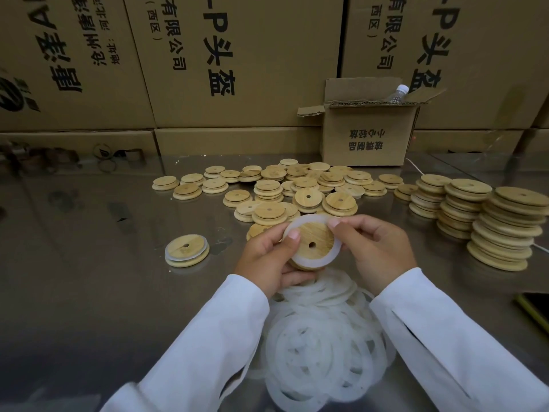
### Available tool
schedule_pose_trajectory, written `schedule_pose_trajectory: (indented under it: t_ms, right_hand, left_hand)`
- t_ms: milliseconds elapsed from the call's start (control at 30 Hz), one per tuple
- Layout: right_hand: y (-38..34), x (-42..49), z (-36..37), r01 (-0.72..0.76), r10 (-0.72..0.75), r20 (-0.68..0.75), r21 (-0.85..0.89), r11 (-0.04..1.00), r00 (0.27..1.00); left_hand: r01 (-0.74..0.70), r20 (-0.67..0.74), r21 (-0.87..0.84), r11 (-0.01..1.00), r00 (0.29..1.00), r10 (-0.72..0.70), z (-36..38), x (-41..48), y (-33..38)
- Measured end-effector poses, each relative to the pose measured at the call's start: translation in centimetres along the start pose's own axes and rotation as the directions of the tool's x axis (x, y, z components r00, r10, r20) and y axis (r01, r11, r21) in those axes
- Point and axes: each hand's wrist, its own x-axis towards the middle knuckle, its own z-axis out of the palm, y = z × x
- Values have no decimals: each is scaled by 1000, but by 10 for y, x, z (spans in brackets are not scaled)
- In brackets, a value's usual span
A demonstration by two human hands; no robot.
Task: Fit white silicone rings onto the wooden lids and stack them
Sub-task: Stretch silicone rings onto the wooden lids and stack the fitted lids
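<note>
I hold one round wooden lid [315, 237] with a centre hole above the table, a white silicone ring [309, 259] lying around its raised face. My left hand [267, 260] grips the lid from the left, thumb on the ring. My right hand [377, 248] pinches the ring's upper right edge. A heap of loose white rings [323, 346] lies under my wrists. One lid with a ring fitted [187, 250] lies alone to the left. Several loose lids [285, 185] are scattered behind, and stacked lids [487, 221] stand at the right.
The table [89, 263] is shiny metal. A small open cardboard box [368, 135] holding a plastic bottle [399, 93] stands at the back, against a wall of large cartons [237, 55]. Cardboard tape cores [104, 156] lie at the back left. A dark object [534, 304] pokes in at the right edge.
</note>
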Motion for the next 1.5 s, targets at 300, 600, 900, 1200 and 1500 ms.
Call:
schedule_pose_trajectory:
  t_ms: [300, 600, 900, 1200, 1500]
  right_hand:
    - [0, 0, -1, -13, 12, 8, 15, 1000, 1000]
    - [2, 2, 0, 3, -3, -13, 1, 1000, 1000]
    - [1, 0, 1, 55, -55, 12, -8, 998, 998]
    - [3, 1, 1, 31, -31, 3, -6, 999, 1000]
    - [1, -1, 0, 72, -72, 3, -67, 995, 997]
  left_hand:
    - [-82, 3, 58, 995, 997, 82, 3, -3, 1]
    - [-221, -26, 294, 930, 971, 239, 4, -4, -3]
    - [-179, -39, 196, 964, 981, 190, 4, -4, -1]
    - [-149, -46, 130, 980, 987, 157, 5, -3, -1]
    - [-140, -67, 165, 976, 986, 153, 2, -3, -2]
